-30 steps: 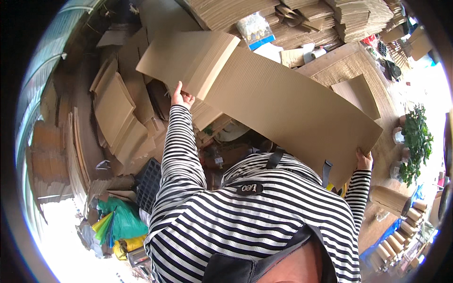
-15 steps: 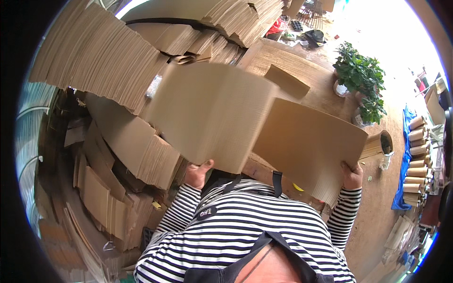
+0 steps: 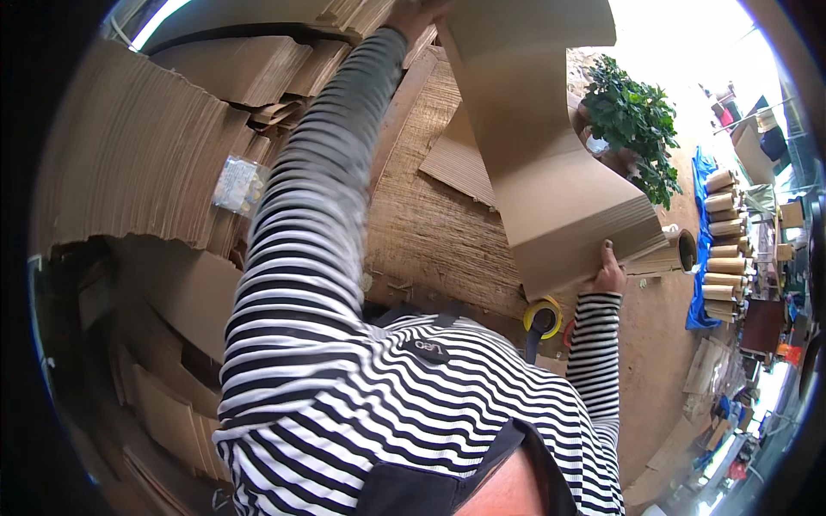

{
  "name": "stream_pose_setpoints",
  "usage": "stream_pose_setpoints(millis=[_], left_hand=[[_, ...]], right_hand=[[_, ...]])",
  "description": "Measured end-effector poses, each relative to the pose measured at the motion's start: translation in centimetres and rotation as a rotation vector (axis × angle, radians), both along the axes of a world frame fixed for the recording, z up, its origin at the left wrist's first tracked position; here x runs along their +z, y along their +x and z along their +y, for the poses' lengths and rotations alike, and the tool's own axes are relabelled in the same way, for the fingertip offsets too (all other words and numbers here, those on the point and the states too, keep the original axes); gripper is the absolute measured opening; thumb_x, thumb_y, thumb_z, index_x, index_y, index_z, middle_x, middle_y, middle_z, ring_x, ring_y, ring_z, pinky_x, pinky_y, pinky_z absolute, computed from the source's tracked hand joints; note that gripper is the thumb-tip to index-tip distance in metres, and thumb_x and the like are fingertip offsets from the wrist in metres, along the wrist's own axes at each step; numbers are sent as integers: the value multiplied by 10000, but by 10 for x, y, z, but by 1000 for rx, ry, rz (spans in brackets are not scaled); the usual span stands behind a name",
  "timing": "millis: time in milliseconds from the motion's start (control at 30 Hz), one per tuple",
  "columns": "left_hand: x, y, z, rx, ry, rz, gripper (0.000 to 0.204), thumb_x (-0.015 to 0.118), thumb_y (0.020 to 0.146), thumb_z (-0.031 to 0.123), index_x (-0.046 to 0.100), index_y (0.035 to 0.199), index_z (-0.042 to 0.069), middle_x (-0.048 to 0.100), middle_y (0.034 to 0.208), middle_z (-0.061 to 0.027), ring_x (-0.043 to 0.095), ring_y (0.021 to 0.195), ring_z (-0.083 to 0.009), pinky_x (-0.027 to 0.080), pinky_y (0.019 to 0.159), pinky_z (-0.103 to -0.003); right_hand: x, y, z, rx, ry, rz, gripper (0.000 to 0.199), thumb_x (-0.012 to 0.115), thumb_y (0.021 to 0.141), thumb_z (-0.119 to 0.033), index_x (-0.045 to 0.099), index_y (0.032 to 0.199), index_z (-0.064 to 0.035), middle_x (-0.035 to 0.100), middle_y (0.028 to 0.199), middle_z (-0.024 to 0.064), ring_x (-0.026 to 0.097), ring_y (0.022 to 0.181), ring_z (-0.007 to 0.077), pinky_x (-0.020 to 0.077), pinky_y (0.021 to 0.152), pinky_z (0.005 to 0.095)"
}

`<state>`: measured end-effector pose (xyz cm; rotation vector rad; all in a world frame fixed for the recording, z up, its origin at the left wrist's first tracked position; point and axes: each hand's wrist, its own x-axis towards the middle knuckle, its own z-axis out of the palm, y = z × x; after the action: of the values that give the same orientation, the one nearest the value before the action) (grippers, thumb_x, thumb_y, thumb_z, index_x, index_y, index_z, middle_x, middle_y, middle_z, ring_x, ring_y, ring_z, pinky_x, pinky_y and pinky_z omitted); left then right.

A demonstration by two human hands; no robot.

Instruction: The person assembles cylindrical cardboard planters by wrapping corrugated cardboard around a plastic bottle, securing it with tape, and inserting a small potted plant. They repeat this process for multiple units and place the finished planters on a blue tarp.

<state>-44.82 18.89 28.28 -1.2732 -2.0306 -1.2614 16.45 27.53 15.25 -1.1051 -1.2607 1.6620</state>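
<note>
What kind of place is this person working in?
Most likely a cardboard box workshop or packing warehouse. Tall stacks of flat brown corrugated cardboard sheets fill the left side, a row of brown cardboard tubes stands at the right, and both hands hold a large bent brown cardboard sheet overhead.

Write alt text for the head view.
A person in a black-and-white striped top lifts a large bent sheet of brown cardboard, left hand raised at its top, right hand gripping its lower edge. Tall stacks of flattened cardboard stand left; a leafy green potted plant right.
</note>
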Motion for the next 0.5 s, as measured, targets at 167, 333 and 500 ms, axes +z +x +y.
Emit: stream_pose_setpoints(millis=[167,333,500], left_hand=[[-182,94,62,81,78,-601,309,586,944,319,609,1139,80,658,953,-152,624,871,-284,502,728,-365],[-413,174,-47,598,231,-1946,136,634,937,192,618,1020,86,592,785,-55,555,663,-181,455,526,-324],[-437,248,-40,479,-36,-2130,193,586,989,152,594,1133,24,403,619,-55,306,501,-146,367,510,-336]], right_hand=[[-38,-47,4,-286,-442,46,199,597,975,-151,600,1139,-37,644,1098,85,620,1008,256,518,964,450],[3,-124,-8,-199,-574,231,284,582,975,-138,555,1225,-6,623,1177,137,605,1089,306,480,1028,475],[3,-121,35,-280,-506,327,295,571,987,-155,565,1231,10,630,1217,161,602,1136,316,474,1053,478]])
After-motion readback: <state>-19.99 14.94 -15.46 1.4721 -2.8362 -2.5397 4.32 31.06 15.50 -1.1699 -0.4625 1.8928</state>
